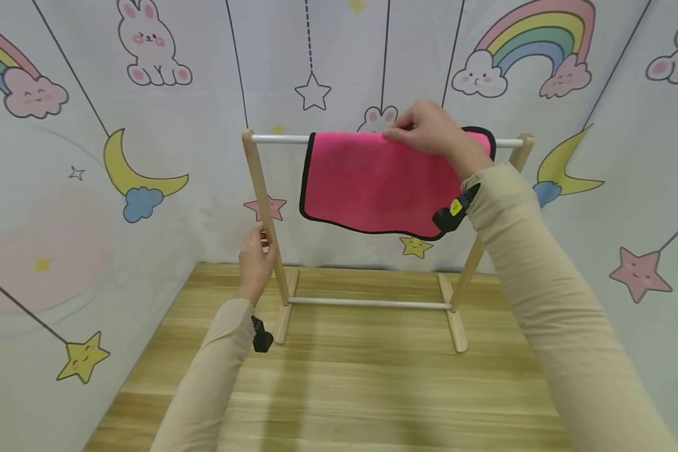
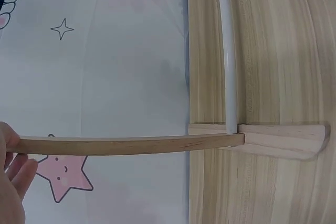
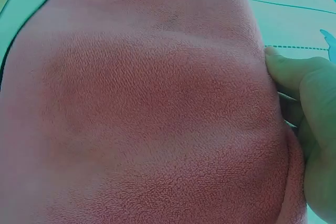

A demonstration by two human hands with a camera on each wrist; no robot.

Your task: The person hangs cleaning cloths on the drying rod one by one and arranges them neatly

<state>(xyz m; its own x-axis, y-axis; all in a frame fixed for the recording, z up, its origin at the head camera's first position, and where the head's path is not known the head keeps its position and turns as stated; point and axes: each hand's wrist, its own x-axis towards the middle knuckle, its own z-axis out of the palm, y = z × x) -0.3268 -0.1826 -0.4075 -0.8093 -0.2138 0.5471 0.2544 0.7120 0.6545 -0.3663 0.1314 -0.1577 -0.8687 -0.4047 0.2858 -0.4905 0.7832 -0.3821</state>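
A bright pink fleecy towel [image 1: 361, 179] with black edging hangs folded over the white top rod [image 1: 282, 139] of a small wooden rack. At the towel's top fold, my right hand [image 1: 432, 129] pinches the fabric between thumb and fingers; part of the fingers is hidden behind it. Up close in the right wrist view, the towel [image 3: 157, 93] fills most of the picture, its fold meeting my right hand [image 3: 320, 114]. My left hand [image 1: 255, 258] grips the rack's left wooden post [image 1: 260, 182] partway down. The left wrist view shows that post [image 2: 131, 146] running to its foot.
The rack's lower white rod [image 1: 373, 303] joins two wooden feet, the right foot [image 1: 453, 314] among them, on a wood-grain tabletop [image 1: 373, 389]. Behind and at the sides stands a white printed backdrop [image 1: 203, 125] with rabbits, rainbows, moons and stars.
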